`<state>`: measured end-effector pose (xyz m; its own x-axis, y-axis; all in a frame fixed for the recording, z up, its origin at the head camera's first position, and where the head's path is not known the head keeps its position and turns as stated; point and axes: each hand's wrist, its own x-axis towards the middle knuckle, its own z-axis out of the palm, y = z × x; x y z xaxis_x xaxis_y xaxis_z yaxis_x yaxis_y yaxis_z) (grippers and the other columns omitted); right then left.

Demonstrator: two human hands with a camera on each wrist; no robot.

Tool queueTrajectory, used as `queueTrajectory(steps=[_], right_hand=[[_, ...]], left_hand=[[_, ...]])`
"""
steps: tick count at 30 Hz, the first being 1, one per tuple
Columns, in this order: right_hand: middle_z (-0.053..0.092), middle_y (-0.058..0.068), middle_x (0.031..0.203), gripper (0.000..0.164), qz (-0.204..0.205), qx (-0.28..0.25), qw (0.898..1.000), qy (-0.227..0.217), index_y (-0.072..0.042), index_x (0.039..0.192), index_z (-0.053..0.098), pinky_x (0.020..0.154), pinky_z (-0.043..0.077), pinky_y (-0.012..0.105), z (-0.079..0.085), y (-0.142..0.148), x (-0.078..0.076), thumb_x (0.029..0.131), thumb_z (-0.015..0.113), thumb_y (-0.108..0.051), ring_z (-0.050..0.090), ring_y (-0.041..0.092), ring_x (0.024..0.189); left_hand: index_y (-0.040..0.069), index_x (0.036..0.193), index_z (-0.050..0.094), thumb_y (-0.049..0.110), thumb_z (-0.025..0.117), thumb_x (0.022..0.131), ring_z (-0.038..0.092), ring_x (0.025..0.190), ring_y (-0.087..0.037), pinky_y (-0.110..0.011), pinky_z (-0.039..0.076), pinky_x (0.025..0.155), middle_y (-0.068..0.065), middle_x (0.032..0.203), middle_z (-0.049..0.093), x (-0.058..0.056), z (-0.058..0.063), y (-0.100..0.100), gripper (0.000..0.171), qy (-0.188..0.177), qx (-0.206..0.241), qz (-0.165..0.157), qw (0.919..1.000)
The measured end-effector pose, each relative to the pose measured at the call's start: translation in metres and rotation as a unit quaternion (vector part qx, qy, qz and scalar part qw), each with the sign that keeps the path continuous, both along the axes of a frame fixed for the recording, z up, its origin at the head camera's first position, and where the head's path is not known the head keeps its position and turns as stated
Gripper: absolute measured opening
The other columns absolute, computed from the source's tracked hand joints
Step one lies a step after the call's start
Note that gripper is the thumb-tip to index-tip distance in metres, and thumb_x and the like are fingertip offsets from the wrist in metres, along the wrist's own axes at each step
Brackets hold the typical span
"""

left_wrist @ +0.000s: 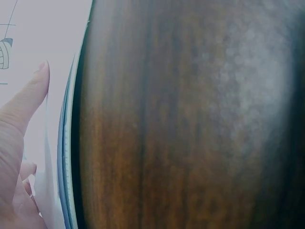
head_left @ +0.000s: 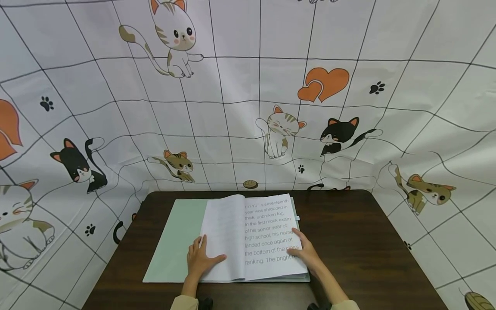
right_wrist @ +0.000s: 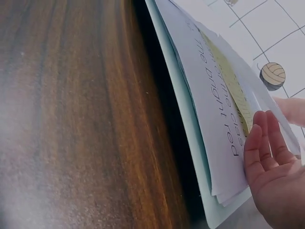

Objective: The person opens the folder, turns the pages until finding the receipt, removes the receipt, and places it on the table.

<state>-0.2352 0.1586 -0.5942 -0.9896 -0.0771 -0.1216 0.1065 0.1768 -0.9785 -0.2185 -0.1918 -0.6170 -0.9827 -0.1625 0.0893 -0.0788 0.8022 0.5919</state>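
A folder with a pale green cover (head_left: 170, 241) lies spread on the table, with white pages inside. The right page (head_left: 263, 232) carries large printed English text; faint print shows through the left page (head_left: 222, 224), which bulges near the spine. My left hand (head_left: 199, 260) rests at the left page's outer edge, thumb stretched across the paper, other fingers along the edge. At the opposite edge, my right hand (head_left: 308, 254) pinches a sheet, thumb above the paper. In the right wrist view that sheet (right_wrist: 238, 62) is raised between thumb and fingers, and a yellow strip (right_wrist: 233, 86) shows beneath it.
The dark brown wooden table (head_left: 348, 241) extends on both sides of the folder. Behind and beside it hangs a white gridded sheet (head_left: 240, 82) printed with cartoon cats, hearts and paw prints. A small pale tab (head_left: 297, 218) sticks out at the folder's right side.
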Motion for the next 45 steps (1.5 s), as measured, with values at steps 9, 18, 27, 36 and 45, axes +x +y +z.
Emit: queueTrajectory(steps=[9, 18, 27, 36, 45], right_hand=[[0.058, 0.030, 0.122, 0.083, 0.006, -0.031, 0.999, 0.007, -0.002, 0.150, 0.032, 0.067, 0.052, 0.024, 0.002, 0.000, 0.003, 0.077, 0.069, 0.007, 0.064, 0.009, 0.080], [0.056, 0.033, 0.123, 0.085, 0.028, -0.061, 0.998, 0.013, -0.006, 0.152, 0.027, 0.066, 0.056, 0.028, 0.008, -0.003, 0.003, 0.078, 0.066, 0.009, 0.067, 0.011, 0.080], [0.048, 0.037, 0.131, 0.089, 0.062, -0.086, 0.994, 0.007, -0.007, 0.155, 0.019, 0.068, 0.057, 0.029, 0.012, -0.002, 0.011, 0.079, 0.065, 0.008, 0.068, 0.010, 0.083], [0.047, 0.035, 0.132, 0.089, 0.059, -0.100, 0.993, 0.020, -0.008, 0.155, 0.018, 0.068, 0.057, 0.028, 0.023, -0.008, 0.016, 0.080, 0.064, 0.010, 0.067, 0.007, 0.085], [0.047, 0.034, 0.130, 0.088, 0.043, -0.112, 0.992, 0.045, -0.007, 0.154, 0.019, 0.069, 0.056, 0.026, 0.029, -0.018, 0.023, 0.079, 0.061, 0.013, 0.065, 0.005, 0.086]], left_hand=[[-0.007, 0.145, 0.038, 0.049, 0.085, 0.064, 0.038, 0.120, -0.043, -0.059, 0.035, 0.097, -0.028, 0.143, 0.037, 0.001, 0.004, 0.001, 0.110, -0.008, -0.019, 0.001, 0.9998], [-0.006, 0.145, 0.039, 0.053, 0.084, 0.062, 0.036, 0.120, -0.043, -0.057, 0.034, 0.093, -0.026, 0.142, 0.035, -0.001, 0.003, -0.004, 0.112, -0.017, -0.017, 0.002, 0.9997], [-0.010, 0.144, 0.037, 0.049, 0.085, 0.064, 0.035, 0.125, -0.048, -0.060, 0.034, 0.093, -0.031, 0.148, 0.029, -0.002, 0.011, -0.006, 0.111, -0.030, -0.026, -0.004, 0.9992], [-0.016, 0.126, 0.054, 0.021, 0.087, 0.065, 0.024, 0.130, -0.053, -0.065, 0.023, 0.096, -0.035, 0.149, 0.017, -0.004, 0.030, 0.018, 0.078, 0.005, 0.011, -0.006, 0.9999], [-0.008, 0.106, 0.069, -0.005, 0.068, 0.067, 0.033, 0.128, -0.051, -0.064, 0.024, 0.093, -0.036, 0.146, 0.035, -0.007, 0.044, 0.046, 0.038, 0.050, 0.012, -0.054, 0.9972]])
